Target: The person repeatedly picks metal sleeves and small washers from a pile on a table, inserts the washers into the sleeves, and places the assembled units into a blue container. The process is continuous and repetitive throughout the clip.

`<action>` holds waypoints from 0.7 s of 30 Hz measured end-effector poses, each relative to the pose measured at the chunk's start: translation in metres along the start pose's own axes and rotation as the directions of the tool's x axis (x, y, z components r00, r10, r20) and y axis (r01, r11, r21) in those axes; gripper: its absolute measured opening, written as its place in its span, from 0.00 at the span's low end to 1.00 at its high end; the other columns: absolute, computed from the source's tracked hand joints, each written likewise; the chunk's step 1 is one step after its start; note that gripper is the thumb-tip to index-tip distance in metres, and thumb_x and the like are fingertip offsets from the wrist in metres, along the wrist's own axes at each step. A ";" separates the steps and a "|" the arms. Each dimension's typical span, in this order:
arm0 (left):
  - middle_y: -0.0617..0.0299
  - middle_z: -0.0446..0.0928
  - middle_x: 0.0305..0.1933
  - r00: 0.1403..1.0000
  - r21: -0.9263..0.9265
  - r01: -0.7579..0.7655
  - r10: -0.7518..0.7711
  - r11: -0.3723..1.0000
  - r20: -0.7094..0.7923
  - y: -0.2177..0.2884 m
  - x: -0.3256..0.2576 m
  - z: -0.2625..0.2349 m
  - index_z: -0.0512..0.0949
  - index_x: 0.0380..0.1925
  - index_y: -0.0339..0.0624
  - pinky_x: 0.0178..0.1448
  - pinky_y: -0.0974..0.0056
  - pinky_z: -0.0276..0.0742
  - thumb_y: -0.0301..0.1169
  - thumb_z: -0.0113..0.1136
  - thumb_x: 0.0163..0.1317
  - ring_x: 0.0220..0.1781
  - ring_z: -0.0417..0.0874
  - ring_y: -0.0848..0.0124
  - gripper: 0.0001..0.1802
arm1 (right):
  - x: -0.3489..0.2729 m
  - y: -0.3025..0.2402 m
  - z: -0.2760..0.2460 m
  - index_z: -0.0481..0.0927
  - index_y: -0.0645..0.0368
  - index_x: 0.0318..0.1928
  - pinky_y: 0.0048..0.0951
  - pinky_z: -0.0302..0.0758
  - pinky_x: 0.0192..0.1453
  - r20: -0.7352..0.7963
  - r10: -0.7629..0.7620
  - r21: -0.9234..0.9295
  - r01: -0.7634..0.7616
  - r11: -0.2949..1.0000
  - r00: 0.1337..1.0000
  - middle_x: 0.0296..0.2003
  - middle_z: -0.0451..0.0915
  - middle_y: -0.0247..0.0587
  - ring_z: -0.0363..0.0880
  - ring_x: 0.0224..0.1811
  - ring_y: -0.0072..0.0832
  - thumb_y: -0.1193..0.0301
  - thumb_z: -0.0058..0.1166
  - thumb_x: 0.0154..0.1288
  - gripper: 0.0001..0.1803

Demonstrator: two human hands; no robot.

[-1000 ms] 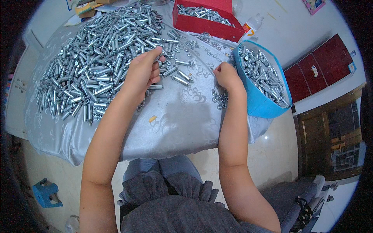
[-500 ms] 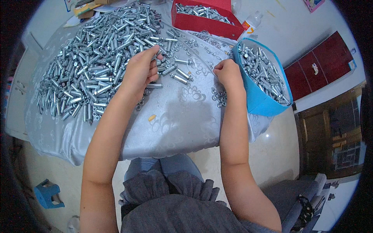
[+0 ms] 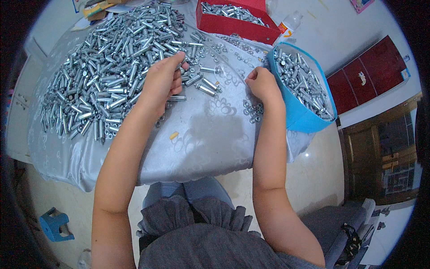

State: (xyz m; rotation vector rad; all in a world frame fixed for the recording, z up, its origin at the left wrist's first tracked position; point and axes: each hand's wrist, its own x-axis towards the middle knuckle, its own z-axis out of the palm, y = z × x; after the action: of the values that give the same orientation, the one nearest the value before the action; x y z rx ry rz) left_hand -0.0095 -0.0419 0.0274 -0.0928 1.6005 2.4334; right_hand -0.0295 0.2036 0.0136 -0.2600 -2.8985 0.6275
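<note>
My left hand (image 3: 163,80) is closed at the right edge of a large heap of silvery anchor bolts (image 3: 121,67). Its fingers curl inward under the thumb, and whatever they hold is hidden. To the right, my right hand (image 3: 263,84) is pinched closed above the tablecloth, beside a blue box (image 3: 298,123) full of the same bolts. I cannot make out what lies in that pinch. A few loose bolts (image 3: 206,89) rest on the cloth between my hands. Small metal nuts (image 3: 254,112) cluster by my right wrist, with more scattered farther back.
A red box (image 3: 237,30) of bolts stands at the far side, with a plastic bottle (image 3: 290,23) to its right. On the silvery tablecloth (image 3: 197,152) lies a small yellowish piece (image 3: 174,135). A blue stool (image 3: 57,225) is on the floor at lower left.
</note>
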 end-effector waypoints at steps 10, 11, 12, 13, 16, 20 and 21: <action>0.74 0.53 0.12 1.000 0.047 0.000 0.000 0.999 0.013 -0.001 -0.002 0.002 0.68 0.24 0.40 0.16 0.75 0.46 0.43 0.51 0.58 0.12 0.50 0.83 0.16 | 0.002 -0.006 0.001 0.78 0.60 0.32 0.34 0.71 0.41 -0.151 -0.087 0.234 0.121 0.965 0.985 0.30 0.77 0.52 0.77 0.35 0.42 0.74 0.49 0.50 0.08; 0.75 0.53 0.12 1.000 0.053 -0.001 0.000 0.999 0.017 -0.001 -0.002 0.002 0.69 0.24 0.40 0.16 0.75 0.46 0.43 0.51 0.58 0.12 0.50 0.83 0.16 | 0.004 -0.007 0.002 0.79 0.60 0.33 0.33 0.72 0.40 -0.154 -0.104 0.314 0.148 0.938 0.983 0.30 0.78 0.50 0.77 0.33 0.39 0.74 0.51 0.50 0.08; 0.75 0.53 0.12 1.000 0.060 -0.001 0.000 0.998 0.021 -0.001 -0.002 0.002 0.69 0.25 0.40 0.16 0.75 0.46 0.43 0.51 0.58 0.12 0.50 0.83 0.16 | 0.005 -0.008 0.003 0.79 0.61 0.33 0.31 0.72 0.39 -0.159 -0.120 0.391 0.174 0.904 0.980 0.29 0.78 0.48 0.78 0.32 0.36 0.73 0.52 0.50 0.08; 0.75 0.53 0.12 1.000 0.066 -0.003 0.001 0.998 0.022 -0.001 -0.002 0.002 0.69 0.25 0.40 0.16 0.75 0.46 0.43 0.51 0.58 0.12 0.51 0.83 0.16 | 0.004 -0.012 0.002 0.78 0.62 0.34 0.27 0.72 0.38 -0.123 -0.159 0.472 0.198 0.859 0.980 0.29 0.78 0.44 0.77 0.32 0.30 0.73 0.52 0.51 0.09; 0.76 0.53 0.12 1.000 0.101 0.007 -0.008 0.995 0.010 -0.002 -0.002 0.003 0.72 0.25 0.40 0.17 0.75 0.47 0.41 0.50 0.59 0.12 0.51 0.84 0.15 | -0.005 -0.031 -0.007 0.77 0.65 0.37 0.19 0.71 0.35 0.004 -0.238 0.694 0.168 0.700 0.971 0.29 0.78 0.35 0.75 0.31 0.19 0.73 0.54 0.54 0.10; 0.76 0.54 0.12 1.000 0.130 0.019 -0.019 0.991 -0.002 -0.002 -0.003 0.007 0.73 0.25 0.40 0.17 0.75 0.48 0.42 0.51 0.58 0.13 0.52 0.84 0.16 | -0.017 -0.050 -0.011 0.75 0.64 0.40 0.18 0.71 0.35 0.206 -0.275 0.879 -0.054 0.475 0.939 0.30 0.76 0.34 0.73 0.30 0.18 0.74 0.54 0.54 0.12; 0.76 0.54 0.12 1.000 0.132 0.019 -0.020 0.991 0.007 -0.003 -0.003 0.006 0.73 0.25 0.40 0.17 0.75 0.48 0.42 0.51 0.58 0.13 0.52 0.84 0.16 | -0.018 -0.052 -0.010 0.75 0.64 0.41 0.18 0.71 0.35 0.239 -0.296 0.905 -0.102 0.414 0.925 0.30 0.76 0.34 0.73 0.30 0.18 0.74 0.54 0.55 0.12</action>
State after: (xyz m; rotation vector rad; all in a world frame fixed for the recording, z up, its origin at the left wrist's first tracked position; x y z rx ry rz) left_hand -0.0060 -0.0356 0.0280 -0.0749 1.7432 2.3030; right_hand -0.0172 0.1573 0.0419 0.2248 -2.2860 2.2946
